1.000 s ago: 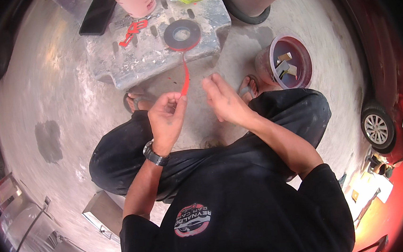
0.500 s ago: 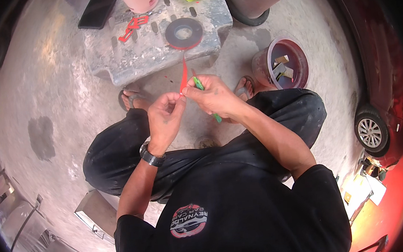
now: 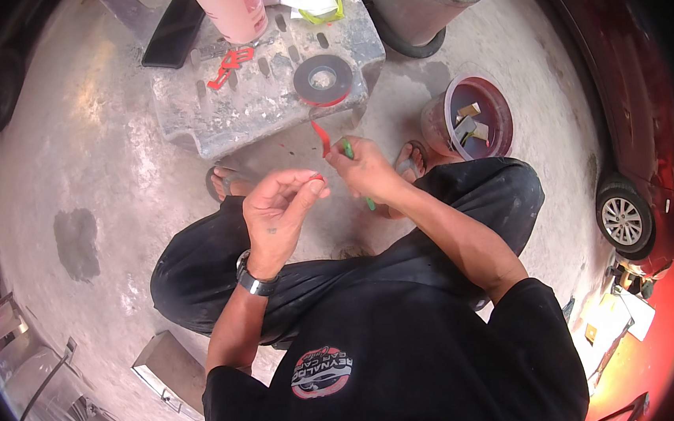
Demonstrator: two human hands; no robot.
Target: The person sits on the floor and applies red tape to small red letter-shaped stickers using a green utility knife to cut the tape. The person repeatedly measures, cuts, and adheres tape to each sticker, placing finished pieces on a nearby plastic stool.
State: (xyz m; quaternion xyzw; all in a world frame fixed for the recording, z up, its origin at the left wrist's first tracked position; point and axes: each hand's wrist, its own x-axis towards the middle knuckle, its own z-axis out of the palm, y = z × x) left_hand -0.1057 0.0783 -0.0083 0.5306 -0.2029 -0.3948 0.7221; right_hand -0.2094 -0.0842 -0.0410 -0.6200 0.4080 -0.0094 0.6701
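Left hand (image 3: 272, 215): thumb and fingertips pinched on a small red piece (image 3: 316, 178), the other fingers loosely bent
Right hand (image 3: 367, 172): fingers curled, gripping the near end of a red strip (image 3: 321, 138) and a slim green tool (image 3: 347, 148), whose near end shows past the palm; the two hands are just apart
Red strip: slants toward the far side, its far end near the tape roll (image 3: 302, 81); whether they join cannot be told
Tape roll: lies flat, dark grey with a red edge, on the near right part of a grey slotted stand (image 3: 212, 129)
Pinkish tub (image 3: 436, 119): on the floor to the right, holding several small flat pieces (image 3: 467, 127), grey and yellowish; whether there is liquid in it cannot be told
Pink cup (image 3: 231, 13): upright on the far side of the stand, contents hidden
Dark bucket (image 3: 417, 16): far right, beside the stand, its inside not visible
Red cut-outs (image 3: 232, 63): on the stand, near the cup, left of the roll
Phone (image 3: 173, 31): dark, far left on the stand
Shirt emblem (image 3: 322, 372): round, red, white and black, with pale lettering upside down in view
Cup print: darker pink marks, too small to make out
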